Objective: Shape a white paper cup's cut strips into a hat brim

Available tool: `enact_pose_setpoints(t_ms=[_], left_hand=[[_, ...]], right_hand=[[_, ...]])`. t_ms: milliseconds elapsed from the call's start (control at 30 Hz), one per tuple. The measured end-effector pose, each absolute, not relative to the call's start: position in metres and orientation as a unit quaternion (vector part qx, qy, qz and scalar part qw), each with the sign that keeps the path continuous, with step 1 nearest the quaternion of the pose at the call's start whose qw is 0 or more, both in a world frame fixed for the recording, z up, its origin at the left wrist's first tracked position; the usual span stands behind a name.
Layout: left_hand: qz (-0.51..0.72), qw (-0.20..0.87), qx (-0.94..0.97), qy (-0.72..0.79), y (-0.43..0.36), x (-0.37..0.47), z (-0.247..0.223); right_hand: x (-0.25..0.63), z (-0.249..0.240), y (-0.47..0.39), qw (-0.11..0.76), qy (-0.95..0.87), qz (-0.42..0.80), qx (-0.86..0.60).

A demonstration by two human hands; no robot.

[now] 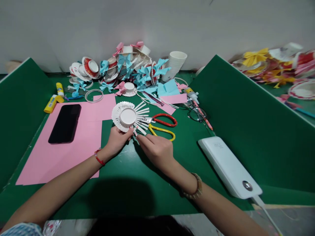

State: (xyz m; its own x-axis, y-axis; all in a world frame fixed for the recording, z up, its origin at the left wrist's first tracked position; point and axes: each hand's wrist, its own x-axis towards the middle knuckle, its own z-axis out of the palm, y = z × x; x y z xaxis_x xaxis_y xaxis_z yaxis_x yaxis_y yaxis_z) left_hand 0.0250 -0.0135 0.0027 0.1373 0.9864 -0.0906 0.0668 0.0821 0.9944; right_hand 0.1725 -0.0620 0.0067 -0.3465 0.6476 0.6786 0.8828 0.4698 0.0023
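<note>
A white paper cup (128, 116), cut into strips that fan out round its base, is held over the middle of the green table. On its left side the strips are folded into a ruffled, woven-looking rim; on the right they stick out straight. My left hand (118, 141) pinches the cup's lower edge. With its fingers closed, my right hand (157, 149) grips one of the strips at the lower right. Red-and-yellow-handled scissors (162, 126) lie just beyond my right hand, their blades partly hidden by the strips.
A black phone (65, 124) rests on pink paper (81, 157) at left, near glue sticks (51, 103). Behind are finished paper hats with bows (124, 62) and stacked cups (175, 64). Glasses (197, 113) and a white power bank (230, 167) lie right, beside a green partition (258, 131).
</note>
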Motion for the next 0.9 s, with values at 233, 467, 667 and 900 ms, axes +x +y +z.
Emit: enact_pose_setpoints(t_ms=[233, 467, 667, 900], left_hand=[[0.427, 0.562, 0.520, 0.480, -0.0136, 0.0241, 0.0003], [0.433, 0.623, 0.497, 0.421, -0.0110, 0.0207, -0.0061], [0.421, 0.589, 0.519, 0.453, -0.0125, 0.0197, -0.0026], [0.403, 0.582, 0.519, 0.478, -0.0121, 0.0224, 0.0007]], right_hand=[[0.1714, 0.0111, -0.0606, 0.336, -0.811, -0.117, -0.464], [0.1728, 0.0106, -0.0595, 0.320, -0.807, -0.180, -0.463], [0.1734, 0.0126, -0.0598, 0.339, -0.810, -0.173, -0.446], [0.1731, 0.0128, -0.0594, 0.334, -0.810, -0.180, -0.448]])
